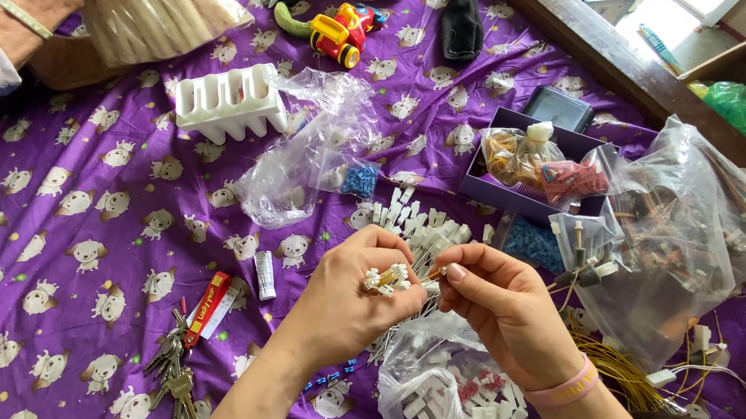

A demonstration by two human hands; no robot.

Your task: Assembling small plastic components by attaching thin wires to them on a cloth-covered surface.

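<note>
My left hand is cupped palm up and holds a small cluster of white plastic connectors. Touching it from the right, my right hand pinches one small connector piece between thumb and fingertips, right at the cluster. A pink band circles my right wrist. Below both hands lies an open clear bag with more white and a few red connectors. A loose pile of white connectors sits on the purple cloth just beyond my fingers.
A large clear bag of wired parts is at right, yellow wires beside it. A purple box holds small bags. A white rack, crumpled bag, keys and toy car lie around. Another person's arms hold a bag top left.
</note>
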